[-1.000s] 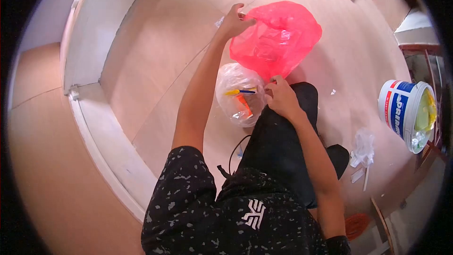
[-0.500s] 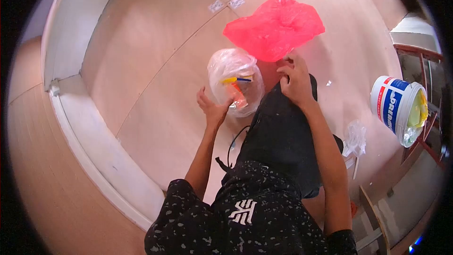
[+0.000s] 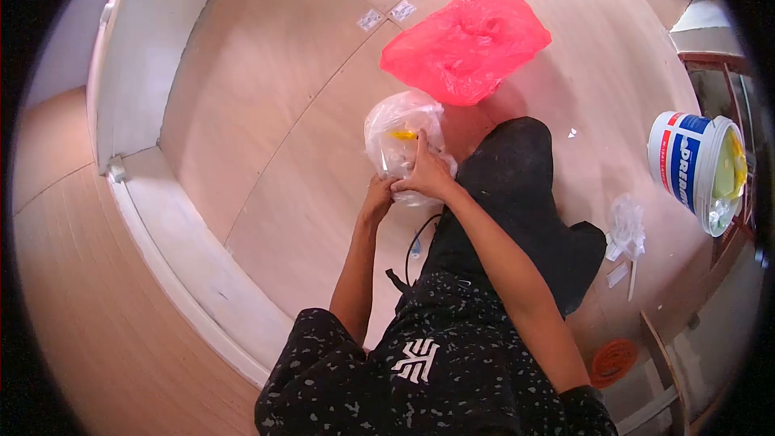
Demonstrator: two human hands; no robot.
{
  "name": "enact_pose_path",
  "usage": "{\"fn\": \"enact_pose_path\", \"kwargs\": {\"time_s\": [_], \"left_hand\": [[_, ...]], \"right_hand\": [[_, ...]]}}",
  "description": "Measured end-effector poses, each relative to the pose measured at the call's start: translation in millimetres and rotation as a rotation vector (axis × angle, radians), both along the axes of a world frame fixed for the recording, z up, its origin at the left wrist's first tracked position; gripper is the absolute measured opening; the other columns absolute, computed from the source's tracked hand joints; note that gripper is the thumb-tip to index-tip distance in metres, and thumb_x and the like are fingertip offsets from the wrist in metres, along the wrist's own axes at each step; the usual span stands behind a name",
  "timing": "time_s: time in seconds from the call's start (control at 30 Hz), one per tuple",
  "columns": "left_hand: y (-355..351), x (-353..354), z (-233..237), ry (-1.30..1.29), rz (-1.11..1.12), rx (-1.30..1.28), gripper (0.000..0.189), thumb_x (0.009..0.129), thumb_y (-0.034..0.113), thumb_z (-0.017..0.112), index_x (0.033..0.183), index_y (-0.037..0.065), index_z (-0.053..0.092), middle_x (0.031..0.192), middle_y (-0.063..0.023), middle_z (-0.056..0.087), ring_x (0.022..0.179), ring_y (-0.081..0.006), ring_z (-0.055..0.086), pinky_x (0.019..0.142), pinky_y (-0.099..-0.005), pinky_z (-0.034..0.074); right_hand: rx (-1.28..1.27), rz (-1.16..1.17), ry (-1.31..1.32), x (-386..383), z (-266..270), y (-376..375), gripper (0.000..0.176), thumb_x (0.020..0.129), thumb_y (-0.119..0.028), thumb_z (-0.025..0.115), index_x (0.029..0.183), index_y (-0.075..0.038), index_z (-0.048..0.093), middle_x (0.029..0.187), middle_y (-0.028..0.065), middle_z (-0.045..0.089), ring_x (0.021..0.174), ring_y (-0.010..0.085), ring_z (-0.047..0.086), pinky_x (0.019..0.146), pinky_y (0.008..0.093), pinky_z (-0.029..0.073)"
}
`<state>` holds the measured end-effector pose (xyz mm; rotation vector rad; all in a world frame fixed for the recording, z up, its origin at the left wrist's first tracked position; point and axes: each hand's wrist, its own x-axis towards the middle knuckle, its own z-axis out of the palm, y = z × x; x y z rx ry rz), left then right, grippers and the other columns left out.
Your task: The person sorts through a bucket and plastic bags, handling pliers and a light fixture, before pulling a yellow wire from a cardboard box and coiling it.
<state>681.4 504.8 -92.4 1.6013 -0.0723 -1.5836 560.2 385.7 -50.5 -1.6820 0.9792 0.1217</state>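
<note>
We seem busy handling the clear bag [image 3: 383, 117], right hand [image 3: 429, 173] over it, fingers spread, left hand [image 3: 379, 197] near, its pinch unclear; next calls for steady hold.

One short-sleeved black T-shirt [image 3: 476, 391], scattered with irregular grey flecks and bearing an angular white emblem [image 3: 416, 361]; plain black legwear [image 3: 508, 194], length unclear; one thin dark cord [image 3: 410, 249], looped near the waist.
</note>
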Motion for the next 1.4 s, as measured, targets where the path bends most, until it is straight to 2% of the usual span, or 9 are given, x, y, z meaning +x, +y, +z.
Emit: {"fn": "enact_pose_path", "kwargs": {"time_s": [0.03,0.23,0.53,0.7,0.8,1.0,1.07,1.2,1.4], "left_hand": [[1,2,4,-0.006,-0.003,-0.002,0.033,0.078,0.014,0.051,0.107,-0.001,0.053,0.088,-0.0066,0.059,0.077,-0.0157,0.060,0.068,-0.0288,0.051],[4,26,45,-0.066,0.064,-0.022,0.039,0.077,0.011,0.051,0.113,-0.004,0.050,0.098,-0.0087,0.060,0.083,-0.0197,0.061,0.073,-0.0317,0.050],[43,55,25,-0.406,0.171,-0.063,0.048,0.074,0.007,0.053,0.121,0.000,0.045,0.107,-0.0116,0.056,0.098,-0.0219,0.056,0.085,-0.0340,0.046],[30,22,30,-0.179,0.536,-0.090,0.070,0.076,0.028,0.066,0.131,0.001,0.033,0.122,-0.0135,0.047,0.117,-0.0234,0.041,0.099,-0.0351,0.032],[10,-3,22,-0.598,0.105,-0.109,0.078,0.076,0.037,0.068,0.133,0.001,0.029,0.128,-0.0137,0.042,0.119,-0.0251,0.039,0.099,-0.0355,0.031],[-6,-10,-17,-0.393,0.117,-0.058,0.036,0.081,0.017,0.057,0.112,-0.001,0.054,0.097,-0.0108,0.061,0.087,-0.0190,0.060,0.076,-0.0309,0.048],[-4,-5,-9,0.258,0.418,-0.101,0.028,0.079,0.011,0.052,0.103,-0.001,0.058,0.092,-0.0113,0.062,0.084,-0.0201,0.061,0.073,-0.0330,0.051],[-13,26,20,0.329,0.248,-0.222,0.028,0.076,0.008,0.051,0.102,-0.002,0.056,0.090,-0.0125,0.062,0.080,-0.0225,0.062,0.070,-0.0358,0.053],[-63,-24,73,0.373,0.311,-0.505,0.037,0.077,0.014,0.057,0.109,-0.006,0.053,0.094,-0.0148,0.061,0.082,-0.0208,0.062,0.070,-0.0319,0.052]], "right_hand": [[-0.162,-0.184,-0.072,1,0,11,0.091,0.055,-0.045,0.075,0.129,-0.005,0.040,0.108,0.0235,0.057,0.100,0.0376,0.056,0.088,0.0397,0.043],[-0.008,-0.255,0.068,-23,-4,-5,0.025,0.070,-0.023,0.065,0.085,-0.003,0.066,0.090,0.0237,0.061,0.084,0.0342,0.060,0.072,0.0419,0.046],[-0.373,-0.407,0.117,-26,-1,-8,0.016,0.070,-0.017,0.060,0.071,-0.001,0.065,0.083,0.0177,0.058,0.082,0.0351,0.057,0.074,0.0417,0.047],[-0.382,-0.089,0.105,-3,-10,10,0.039,0.069,-0.023,0.063,0.104,-0.006,0.059,0.110,0.0183,0.050,0.098,0.0356,0.051,0.092,0.0452,0.037],[-0.398,0.197,0.233,17,-44,31,0.064,0.068,-0.028,0.062,0.127,-0.010,0.044,0.125,0.0199,0.044,0.113,0.0371,0.041,0.104,0.0464,0.024],[-0.344,-0.055,0.029,9,-30,18,0.086,0.062,-0.034,0.071,0.130,0.001,0.033,0.124,0.0223,0.044,0.120,0.0367,0.037,0.104,0.0441,0.025],[-0.254,-0.217,0.024,-1,-4,9,0.095,0.058,-0.034,0.075,0.131,0.004,0.027,0.123,0.0237,0.044,0.119,0.0369,0.039,0.103,0.0444,0.027],[0.320,-0.341,-0.142,-5,-7,-7,0.120,0.047,-0.036,0.083,0.135,0.006,0.014,0.124,0.0259,0.043,0.114,0.0357,0.045,0.095,0.0431,0.037],[-0.272,-0.010,-0.386,-35,49,-35,0.116,0.043,-0.038,0.083,0.132,0.008,0.023,0.117,0.0263,0.048,0.109,0.0365,0.048,0.094,0.0396,0.039]]}}
